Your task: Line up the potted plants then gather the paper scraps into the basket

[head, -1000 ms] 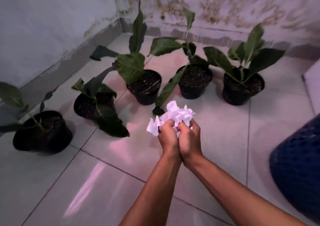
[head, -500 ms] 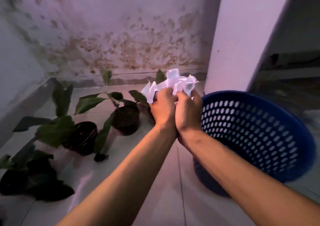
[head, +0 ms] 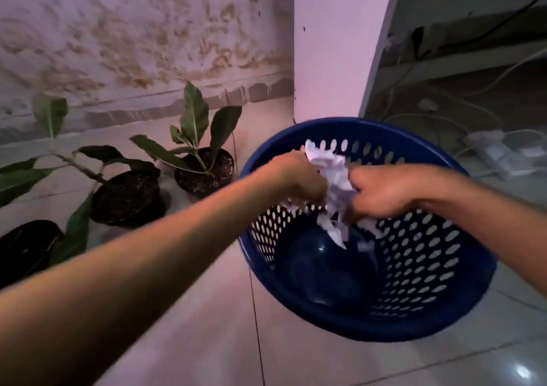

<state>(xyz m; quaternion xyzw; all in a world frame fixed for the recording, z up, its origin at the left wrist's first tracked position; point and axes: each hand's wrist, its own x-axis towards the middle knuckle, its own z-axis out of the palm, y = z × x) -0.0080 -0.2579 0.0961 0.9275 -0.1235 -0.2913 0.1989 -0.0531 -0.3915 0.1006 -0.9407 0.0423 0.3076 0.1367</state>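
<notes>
Potted plants (head: 204, 160) left of basket (head: 414, 320) — pillar (head: 334, 45) behind.

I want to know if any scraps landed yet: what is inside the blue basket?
The blue basket shows a dark bare bottom. White paper scraps hang over its opening between the left hand and right hand. The hands hide part of its far wall.

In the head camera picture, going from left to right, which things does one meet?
Pot at the left edge → middle potted plant → potted plant nearest the basket → left hand → paper scraps → right hand, both hands over the blue basket.
</notes>
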